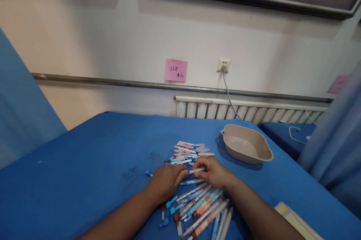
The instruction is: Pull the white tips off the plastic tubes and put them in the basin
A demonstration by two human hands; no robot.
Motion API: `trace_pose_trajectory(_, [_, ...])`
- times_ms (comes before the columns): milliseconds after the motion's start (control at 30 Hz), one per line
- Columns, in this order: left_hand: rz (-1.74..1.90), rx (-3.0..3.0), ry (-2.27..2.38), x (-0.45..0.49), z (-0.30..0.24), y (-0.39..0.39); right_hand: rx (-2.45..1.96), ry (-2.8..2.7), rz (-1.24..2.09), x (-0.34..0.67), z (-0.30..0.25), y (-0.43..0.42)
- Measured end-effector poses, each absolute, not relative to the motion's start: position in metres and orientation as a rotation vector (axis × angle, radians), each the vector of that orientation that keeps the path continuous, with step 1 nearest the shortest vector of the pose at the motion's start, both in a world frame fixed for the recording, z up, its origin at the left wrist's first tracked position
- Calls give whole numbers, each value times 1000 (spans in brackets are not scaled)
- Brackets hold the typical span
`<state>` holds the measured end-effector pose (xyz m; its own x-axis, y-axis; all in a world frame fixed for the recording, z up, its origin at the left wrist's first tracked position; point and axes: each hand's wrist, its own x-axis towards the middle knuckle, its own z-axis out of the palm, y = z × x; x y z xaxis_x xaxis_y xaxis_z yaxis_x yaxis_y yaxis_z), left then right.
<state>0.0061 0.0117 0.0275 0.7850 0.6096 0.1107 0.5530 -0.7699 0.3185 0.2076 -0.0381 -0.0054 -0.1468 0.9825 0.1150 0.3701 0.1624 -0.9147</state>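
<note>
A pale pen (196,171) lies level between my two hands above the blue cloth. My left hand (166,180) pinches its left end, and my right hand (213,172) has thumb and fingers closed on its right end. Just beyond them is a row of pens (186,152) with white and pinkish barrels. Closer to me spreads a loose pile of pens (203,204) in clear, blue, orange and beige. Small blue and brown pen parts (164,223) stick out at the pile's left side. Another blue piece (147,173) shows beyond my left wrist.
A beige plastic basin (245,144) stands at the right back of the blue-covered table (93,165). At the lower right lies a yellow flat item (296,219). Blue curtains hang at both sides. Behind are a radiator (208,108), a wall rail and a plugged-in cable (229,95).
</note>
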Motion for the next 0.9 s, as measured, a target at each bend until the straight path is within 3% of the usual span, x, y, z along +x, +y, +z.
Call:
trace_pose_trajectory(133, [468,2747,791,4,27,10,-1291,-1567,1077,207,-5,-38])
trace_pose_trajectory(433, [277,2733,1007,7,24,14,-1344,-1637,986,207,-6,-38])
trace_pose_trajectory(633, [415,2835,761,5,25,11,-1319,-1591,1103,208,-6,-37])
trace_pose_trajectory(900, [130,2841,974,9,26,11,-1402,-1734,797,211,-4,-37])
